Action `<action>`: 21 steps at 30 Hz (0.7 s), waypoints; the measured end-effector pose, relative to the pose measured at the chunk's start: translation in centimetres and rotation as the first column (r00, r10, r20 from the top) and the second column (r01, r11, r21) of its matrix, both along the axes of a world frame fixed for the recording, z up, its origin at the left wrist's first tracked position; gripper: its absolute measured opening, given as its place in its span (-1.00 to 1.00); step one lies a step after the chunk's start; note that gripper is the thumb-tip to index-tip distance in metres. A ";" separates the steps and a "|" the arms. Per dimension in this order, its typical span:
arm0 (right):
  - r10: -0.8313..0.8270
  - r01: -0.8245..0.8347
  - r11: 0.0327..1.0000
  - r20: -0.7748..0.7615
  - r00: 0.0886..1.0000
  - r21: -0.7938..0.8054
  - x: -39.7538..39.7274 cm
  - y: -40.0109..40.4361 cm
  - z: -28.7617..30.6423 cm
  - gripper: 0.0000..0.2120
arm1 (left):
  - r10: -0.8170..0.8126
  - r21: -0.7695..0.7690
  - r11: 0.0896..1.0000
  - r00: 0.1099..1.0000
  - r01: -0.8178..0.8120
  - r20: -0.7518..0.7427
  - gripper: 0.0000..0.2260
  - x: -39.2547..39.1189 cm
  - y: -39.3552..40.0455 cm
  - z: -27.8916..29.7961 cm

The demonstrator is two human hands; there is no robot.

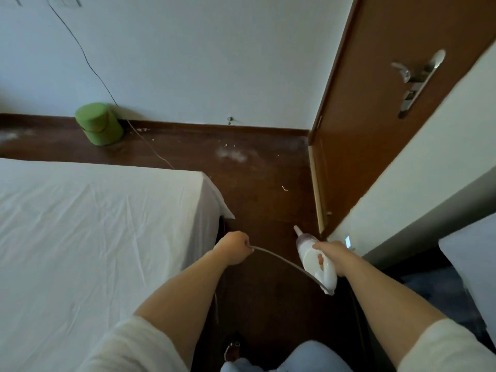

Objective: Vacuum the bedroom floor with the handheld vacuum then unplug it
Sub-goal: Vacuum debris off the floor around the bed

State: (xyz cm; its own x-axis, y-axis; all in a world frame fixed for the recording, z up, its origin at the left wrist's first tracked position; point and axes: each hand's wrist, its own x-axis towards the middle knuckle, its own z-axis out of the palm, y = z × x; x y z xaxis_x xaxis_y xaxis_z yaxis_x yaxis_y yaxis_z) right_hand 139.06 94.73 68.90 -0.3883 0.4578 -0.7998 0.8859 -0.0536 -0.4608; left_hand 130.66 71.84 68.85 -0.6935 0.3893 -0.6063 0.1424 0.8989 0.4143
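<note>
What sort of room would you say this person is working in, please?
Most likely a bedroom: a bed with a white sheet fills the left, beside a dark wooden floor and a brown door with a lever handle.

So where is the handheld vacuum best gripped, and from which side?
By its rear loop handle, from above and behind: the handheld vacuum points nozzle down at the floor, leaving the handle uppermost. The right hand grips it there; the left hand holds the cord.

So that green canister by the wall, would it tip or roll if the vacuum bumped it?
The green canister looks tall and upright, so a knock near its top would probably tip it. Its round sides suggest it would then roll on the smooth wooden floor. It may be light, though its contents are hidden.
</note>
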 end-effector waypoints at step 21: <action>0.139 -0.139 0.990 -0.030 0.990 0.007 -25.8 16.7 -1.4 -0.62 | -0.007 -0.043 0.999 1.000 0.006 -0.023 -0.80 -25.0 17.7 1.1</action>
